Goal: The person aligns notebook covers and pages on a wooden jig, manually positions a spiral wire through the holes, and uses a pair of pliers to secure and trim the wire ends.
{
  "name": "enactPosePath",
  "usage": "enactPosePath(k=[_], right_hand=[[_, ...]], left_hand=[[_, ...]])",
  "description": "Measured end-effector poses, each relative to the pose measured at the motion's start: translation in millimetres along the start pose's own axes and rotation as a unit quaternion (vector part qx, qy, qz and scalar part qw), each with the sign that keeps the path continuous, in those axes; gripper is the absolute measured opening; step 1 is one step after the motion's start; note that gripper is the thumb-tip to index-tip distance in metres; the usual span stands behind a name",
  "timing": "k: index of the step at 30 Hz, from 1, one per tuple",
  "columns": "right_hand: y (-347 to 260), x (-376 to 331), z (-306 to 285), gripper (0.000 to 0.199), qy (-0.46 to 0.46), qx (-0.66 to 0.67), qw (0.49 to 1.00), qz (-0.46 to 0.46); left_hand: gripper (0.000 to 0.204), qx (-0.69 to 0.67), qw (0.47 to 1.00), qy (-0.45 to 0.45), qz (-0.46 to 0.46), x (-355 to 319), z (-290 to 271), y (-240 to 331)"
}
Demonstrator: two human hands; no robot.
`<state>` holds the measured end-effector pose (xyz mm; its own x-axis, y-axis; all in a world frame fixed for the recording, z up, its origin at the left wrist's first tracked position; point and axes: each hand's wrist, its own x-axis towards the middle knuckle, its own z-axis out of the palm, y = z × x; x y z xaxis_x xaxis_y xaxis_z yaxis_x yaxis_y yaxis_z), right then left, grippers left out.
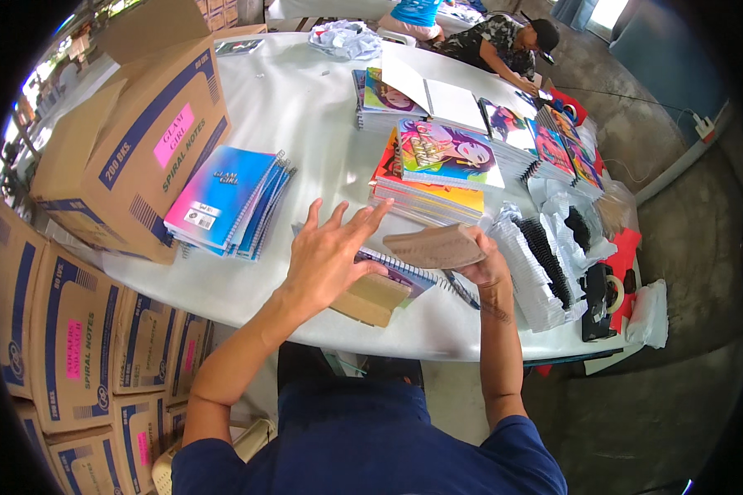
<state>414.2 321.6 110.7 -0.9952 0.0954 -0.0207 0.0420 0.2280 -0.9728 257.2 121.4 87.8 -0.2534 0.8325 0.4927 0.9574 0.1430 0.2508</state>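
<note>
Gripped in the right hand (pixel 485 262): a tan cardboard sheet (pixel 434 246), pinched along its right end between thumb and fingers, lifted just above a spiral notebook (pixel 404 272) near the table's front edge. Spread wide and holding nothing, the left hand (pixel 326 256) hovering over the notebook's left part, fingers fanned toward the far side of the white table (pixel 305 115). Beneath the left palm, a second tan board (pixel 373 299) jutting past the front edge. Long axis of the lifted sheet running left to right, its free end pointing toward the left hand and sagging slightly. Probably light and thin, stiff enough to keep shape yet easily bent or creased; best held at an edge, flat, with support from below. Toward the left edge, a fanned stack of blue and pink notebooks (pixel 223 198) beside a large open carton (pixel 132 140). Behind the hands, piles of colourful illustrated notebooks (pixel 442 157). At the right edge, clear bags of black spiral bindings (pixel 545 260). More cartons (pixel 66 338) stacked on the floor at left. At the far end of the table, another person (pixel 504 41) bent over.
</note>
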Motion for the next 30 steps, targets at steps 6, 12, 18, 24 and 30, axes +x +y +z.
enactPosePath(k=[6, 12, 18, 24, 30], right_hand=[[63.9, 0.4, -19.9, 0.045, 0.044, 0.29, 0.956, -0.016], [29.4, 26.8, -5.0, 0.06, 0.024, -0.018, 0.999, 0.021], [17.3, 43.7, 0.0, 0.06, -0.038, -0.227, 0.972, 0.046], [25.7, 52.0, 2.3, 0.061, -0.032, -0.096, 0.993, 0.058], [16.3, 33.1, 15.7, 0.061, 0.113, 0.16, 0.981, 0.011]], left_hand=[[0.101, 0.004, 1.0, 0.002, 0.001, 4.1, -5.4, -3.2], [0.1, 0.009, 1.0, 0.005, -0.011, 4.3, -10.8, -8.4], [0.102, 0.017, 0.999, 0.009, -0.035, 0.7, -13.3, -18.0], [0.111, -0.034, 0.994, 0.064, -0.087, -7.5, -7.7, -29.1], [0.124, -0.228, 0.948, 0.201, -0.098, -14.5, -2.7, -40.5]])
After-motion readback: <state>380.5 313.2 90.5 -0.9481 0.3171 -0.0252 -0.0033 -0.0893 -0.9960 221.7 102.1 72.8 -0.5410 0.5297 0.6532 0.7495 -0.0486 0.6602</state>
